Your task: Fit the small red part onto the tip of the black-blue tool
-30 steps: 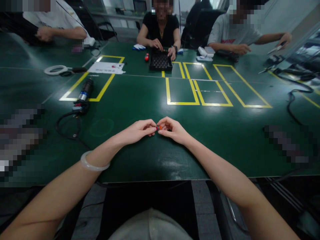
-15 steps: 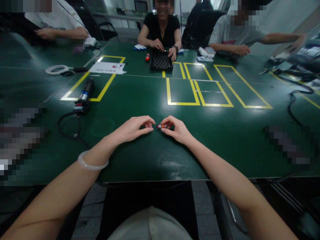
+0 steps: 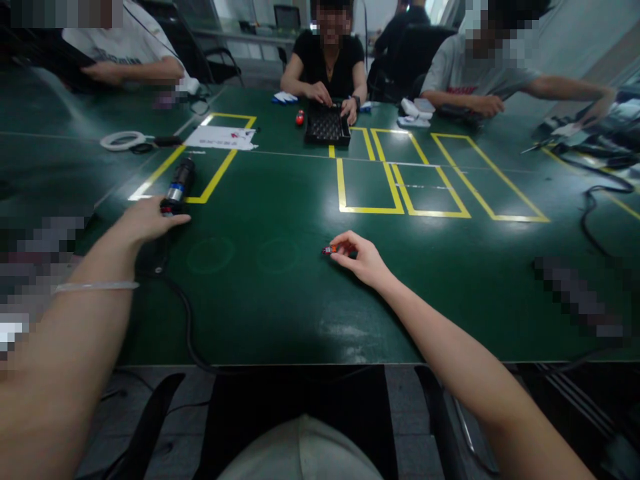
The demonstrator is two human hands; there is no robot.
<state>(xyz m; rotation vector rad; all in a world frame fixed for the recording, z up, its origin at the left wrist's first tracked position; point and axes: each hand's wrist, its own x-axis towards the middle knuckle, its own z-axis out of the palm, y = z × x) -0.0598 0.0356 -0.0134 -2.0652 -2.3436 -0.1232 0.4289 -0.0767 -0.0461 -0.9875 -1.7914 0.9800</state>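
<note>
Between the thumb and fingertips of my right hand is a small orange, red and dark piece, held just above or on the green table; its kind is too small to tell. My left hand is at the near end of a black cylindrical tool with a silver and blue band, its thumb spread away from the fingers. The hand partly covers the tool's red-marked end, and whether it touches the tool I cannot tell. A black cable runs from there toward the table's front edge.
Yellow tape outlines mark the table. A paper sheet and a coiled white cable lie at back left. Across the table, a person works at a black tray beside a red object. Others sit left and right.
My left hand has left the spot beside my right hand and moved left to the black tool, its thumb spreading. My right hand still holds the small piece in nearly the same place.
</note>
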